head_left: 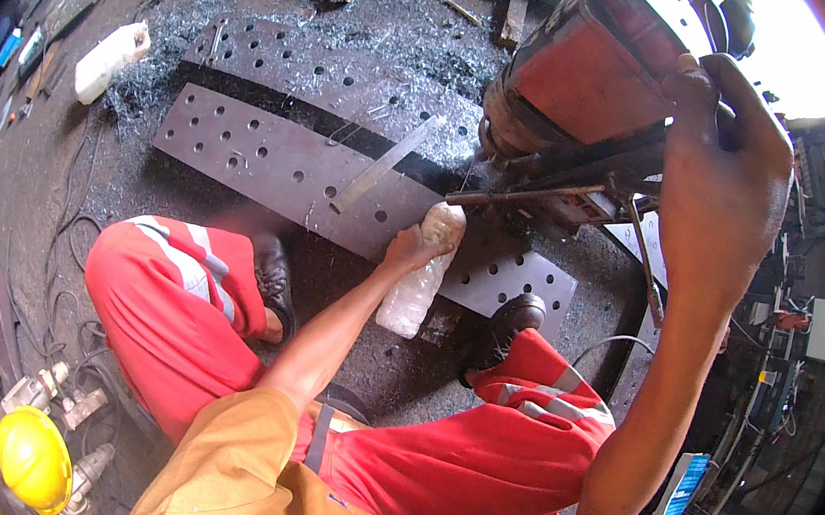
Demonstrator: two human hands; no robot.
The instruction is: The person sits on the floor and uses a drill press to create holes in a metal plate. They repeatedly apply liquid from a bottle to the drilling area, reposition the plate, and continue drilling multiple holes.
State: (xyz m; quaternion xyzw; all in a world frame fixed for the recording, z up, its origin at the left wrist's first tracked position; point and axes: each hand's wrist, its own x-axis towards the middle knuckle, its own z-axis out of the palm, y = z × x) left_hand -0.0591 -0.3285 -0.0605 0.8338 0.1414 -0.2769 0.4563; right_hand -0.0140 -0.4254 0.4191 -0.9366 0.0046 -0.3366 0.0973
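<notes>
The left hand is near the middle of the frame, its fingers wrapped around a clear plastic bottle with cloudy whitish contents. The bottle leans, its top end pointing up and slightly right, close by the tip of a dark rod, its base toward the lower edge. Behind it, a long drilled steel plate slants from the left down to the right, with a narrow metal strip lying across it.

The right hand is raised at the upper right, fingers bent, beside a red machine; its palm side is hidden, so I cannot tell whether it grips anything.

A second drilled plate lies farther up, strewn with bright metal shavings. A white jug rests on the floor at the upper left, and a yellow helmet sits at the lower left.
</notes>
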